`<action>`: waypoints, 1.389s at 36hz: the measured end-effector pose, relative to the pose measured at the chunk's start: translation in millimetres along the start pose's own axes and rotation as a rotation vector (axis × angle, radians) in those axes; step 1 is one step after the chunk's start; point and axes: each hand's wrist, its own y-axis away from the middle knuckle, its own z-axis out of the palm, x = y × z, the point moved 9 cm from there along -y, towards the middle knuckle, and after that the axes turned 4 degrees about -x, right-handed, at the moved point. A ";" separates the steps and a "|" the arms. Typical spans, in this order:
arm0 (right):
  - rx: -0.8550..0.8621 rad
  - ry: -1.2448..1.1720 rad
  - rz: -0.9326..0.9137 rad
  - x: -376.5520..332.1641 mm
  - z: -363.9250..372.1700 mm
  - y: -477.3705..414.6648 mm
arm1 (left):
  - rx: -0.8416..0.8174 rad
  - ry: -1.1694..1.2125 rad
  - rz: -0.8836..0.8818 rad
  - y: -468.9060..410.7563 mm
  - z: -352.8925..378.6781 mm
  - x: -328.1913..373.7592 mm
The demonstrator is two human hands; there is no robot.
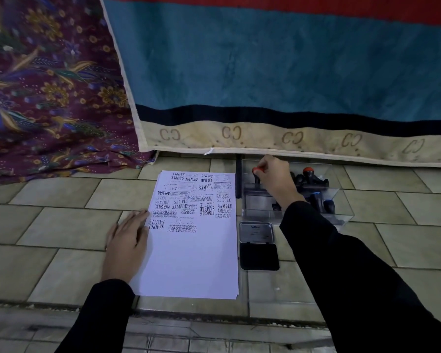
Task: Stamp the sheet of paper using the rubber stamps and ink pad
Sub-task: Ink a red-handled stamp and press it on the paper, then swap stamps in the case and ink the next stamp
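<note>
A: Half the sheet of paper [192, 250] is filled, roughly. Its far part is crowded with dark impressions (SAMPLE, FRAGILE, EXPRESS, AIR MAIL) and its near part is bare white.

B: Where does it lie?

A: On the tiled floor [61, 225], atop what looks like a thin stack. The open ink pad [259, 256] sits just beside its right edge.

B: And the hands?

A: The left hand [126, 247] rests flat on the sheet's left edge, fingers straight, pinning it. The right hand [275, 182] reaches into the clear tray [346, 215] beyond the pad, fingers curled round a red-topped stamp [255, 171]. The other stamps [308, 173] lie in the tray beside it.

B: What's left?

A: I'd judge it about midway. I cannot tell whether that stamp is being taken out or put back, but the blank near half leaves room for more marks.
</note>
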 end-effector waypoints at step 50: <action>-0.181 0.252 0.118 -6.8 -14.4 59.0 | -0.316 -0.079 0.441 53.2 96.3 167.0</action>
